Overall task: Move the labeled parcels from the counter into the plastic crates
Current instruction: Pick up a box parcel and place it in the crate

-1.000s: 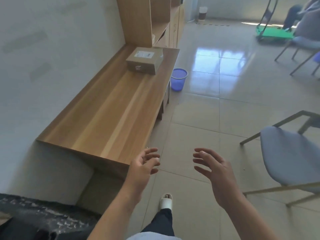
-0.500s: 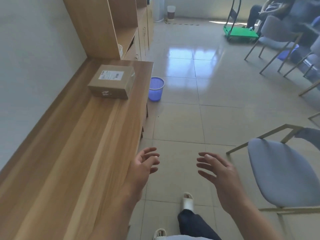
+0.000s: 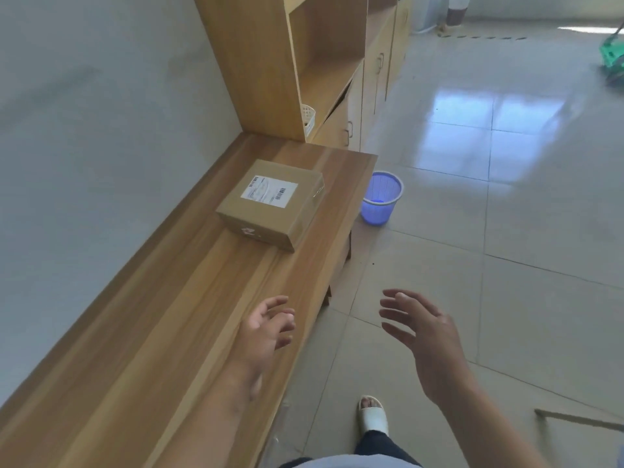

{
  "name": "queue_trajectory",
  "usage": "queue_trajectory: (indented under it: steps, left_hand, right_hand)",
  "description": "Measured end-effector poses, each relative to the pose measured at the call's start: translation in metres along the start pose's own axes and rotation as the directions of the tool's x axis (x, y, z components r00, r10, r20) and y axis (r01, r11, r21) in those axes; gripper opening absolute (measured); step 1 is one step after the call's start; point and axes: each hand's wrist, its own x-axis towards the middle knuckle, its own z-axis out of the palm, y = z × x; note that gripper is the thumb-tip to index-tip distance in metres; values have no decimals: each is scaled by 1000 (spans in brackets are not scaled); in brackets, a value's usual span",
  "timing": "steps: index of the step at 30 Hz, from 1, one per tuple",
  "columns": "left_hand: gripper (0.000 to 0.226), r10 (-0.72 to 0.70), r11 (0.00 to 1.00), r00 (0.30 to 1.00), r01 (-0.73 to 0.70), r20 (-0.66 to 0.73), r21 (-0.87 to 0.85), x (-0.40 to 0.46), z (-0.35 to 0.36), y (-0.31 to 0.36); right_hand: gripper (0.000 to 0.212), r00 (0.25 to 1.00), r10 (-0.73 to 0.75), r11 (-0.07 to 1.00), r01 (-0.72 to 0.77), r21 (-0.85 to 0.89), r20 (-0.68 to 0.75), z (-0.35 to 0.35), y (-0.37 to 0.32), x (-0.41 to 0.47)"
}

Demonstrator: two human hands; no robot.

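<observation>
Parcel (image 3: 271,204) nearer now, both hands apparently empty, fingers spread

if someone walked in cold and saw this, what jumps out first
A lone cardboard parcel with a white shipping label sits on the far end of the long wooden counter, against the wall. In the foreground the left hand hovers over the counter's near edge and the right hand over the tiled floor, both open and empty. A blue wastebasket stands on the floor just past the counter's end.

Parcel (image 3: 271,204) on counter (image 3: 169,332) before shelf unit (image 3: 287,62), bin (image 3: 381,197) on floor right of counter
</observation>
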Motion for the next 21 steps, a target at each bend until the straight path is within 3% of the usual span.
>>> queue_trajectory:
  steps: [12, 17, 21]
  left_hand:
    - [22, -101, 979, 944, 38, -313, -201, 122, -8, 40]
    - [22, -205, 937, 917, 84, -341, -339, 201, -14, 50]
    - [50, -327, 884, 902, 188, -281, -427, 254, -12, 49]
  right_hand:
    - [20, 977, 124, 975, -88, -202, 172, 93, -63, 155]
    - [19, 965, 142, 943, -63, -328, 222, 133, -90, 203]
    - [15, 960, 155, 874, -23, -486, 234, 159, -108, 255]
